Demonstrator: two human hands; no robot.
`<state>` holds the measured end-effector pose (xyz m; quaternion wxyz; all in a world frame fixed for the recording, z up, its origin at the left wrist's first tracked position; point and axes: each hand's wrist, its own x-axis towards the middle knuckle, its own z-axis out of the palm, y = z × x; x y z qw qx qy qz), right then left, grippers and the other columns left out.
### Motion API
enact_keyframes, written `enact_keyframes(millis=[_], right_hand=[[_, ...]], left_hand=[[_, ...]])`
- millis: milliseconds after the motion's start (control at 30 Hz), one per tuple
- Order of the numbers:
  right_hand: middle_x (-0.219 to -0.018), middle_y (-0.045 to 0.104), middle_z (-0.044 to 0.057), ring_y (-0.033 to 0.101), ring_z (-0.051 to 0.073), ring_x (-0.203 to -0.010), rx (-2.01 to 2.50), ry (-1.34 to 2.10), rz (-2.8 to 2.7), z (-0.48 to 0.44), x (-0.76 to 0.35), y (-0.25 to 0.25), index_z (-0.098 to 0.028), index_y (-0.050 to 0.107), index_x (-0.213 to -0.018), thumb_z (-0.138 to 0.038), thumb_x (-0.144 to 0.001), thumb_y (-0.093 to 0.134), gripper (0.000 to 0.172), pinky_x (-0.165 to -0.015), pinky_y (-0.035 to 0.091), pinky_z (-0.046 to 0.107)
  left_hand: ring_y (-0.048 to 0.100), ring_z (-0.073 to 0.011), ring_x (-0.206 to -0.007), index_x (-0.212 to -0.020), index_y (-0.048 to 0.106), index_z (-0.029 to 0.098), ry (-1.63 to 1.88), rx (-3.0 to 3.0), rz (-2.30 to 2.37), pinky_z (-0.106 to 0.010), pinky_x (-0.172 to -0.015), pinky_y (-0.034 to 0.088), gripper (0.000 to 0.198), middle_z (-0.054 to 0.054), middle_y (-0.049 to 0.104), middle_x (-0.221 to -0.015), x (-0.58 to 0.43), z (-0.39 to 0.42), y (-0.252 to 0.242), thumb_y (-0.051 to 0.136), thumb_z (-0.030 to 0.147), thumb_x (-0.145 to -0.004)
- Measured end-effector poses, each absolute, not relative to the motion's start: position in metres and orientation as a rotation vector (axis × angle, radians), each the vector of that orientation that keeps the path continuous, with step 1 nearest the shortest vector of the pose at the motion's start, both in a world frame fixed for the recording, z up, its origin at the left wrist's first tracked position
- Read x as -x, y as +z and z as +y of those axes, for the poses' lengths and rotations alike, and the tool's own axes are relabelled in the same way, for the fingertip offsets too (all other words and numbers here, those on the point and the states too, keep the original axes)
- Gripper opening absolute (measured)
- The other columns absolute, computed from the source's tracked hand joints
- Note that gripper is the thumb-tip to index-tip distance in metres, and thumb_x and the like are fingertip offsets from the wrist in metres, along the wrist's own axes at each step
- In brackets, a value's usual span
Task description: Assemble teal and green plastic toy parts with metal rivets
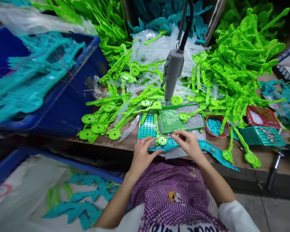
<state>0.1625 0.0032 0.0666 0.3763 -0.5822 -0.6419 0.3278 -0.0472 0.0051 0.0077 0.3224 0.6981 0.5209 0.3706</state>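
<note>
Both hands at tabletop (116, 141) near edge. Left hand (143, 152) grip: thumb and fingers closed on left end of teal part (170, 145). Right hand (188, 144) grip: fingertips clenched on same part's right side. Green disc piece (162, 140) lies on teal part, between hands. Screw tray (181, 120) just beyond; hanging driver (172, 75) above it. Green parts pile (232, 58) behind. Blue crate (65, 100) at left.
</note>
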Motion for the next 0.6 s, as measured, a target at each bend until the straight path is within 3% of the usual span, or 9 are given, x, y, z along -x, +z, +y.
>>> enact_keyframes(millis=[133, 333, 600], right_hand=[[-0.06, 0.059, -0.002, 0.047, 0.01, -0.052, 1.593, 0.793, -1.667, 0.011, -0.157, 0.07, -0.02, 0.071, -0.092, -0.041, -0.092, 0.056, 0.026, -0.054, 0.033, 0.026], [-0.077, 0.07, 0.003, 0.056, 0.013, -0.065, 1.601, 0.756, -1.786, 0.012, -0.149, 0.06, -0.019, 0.069, -0.087, -0.035, -0.095, 0.05, 0.025, -0.065, 0.039, 0.028], [-0.069, 0.065, 0.0, 0.05, 0.011, -0.061, 1.653, 0.942, -2.0, 0.031, -0.125, 0.069, -0.018, 0.071, -0.084, -0.028, -0.09, 0.055, 0.019, -0.061, 0.032, 0.026]], left_hand=[[0.068, -0.0248, -0.098, -0.111, 0.069, 0.023, 0.915, -2.026, 1.353, -0.04, -0.089, 0.052, 0.031, -0.007, 0.074, -0.105, 0.04, 0.006, -0.01, 0.068, 0.042, -0.087], [0.069, -0.0197, -0.078, -0.089, 0.071, 0.021, 1.0, -2.101, 1.359, -0.033, -0.077, 0.053, 0.021, -0.003, 0.073, -0.081, 0.045, -0.021, -0.01, 0.064, 0.041, -0.091], [0.07, -0.0188, -0.093, -0.114, 0.068, 0.022, 1.21, -1.984, 1.394, -0.032, -0.087, 0.054, 0.026, -0.006, 0.073, -0.104, 0.064, -0.013, 0.014, 0.064, 0.033, -0.091]])
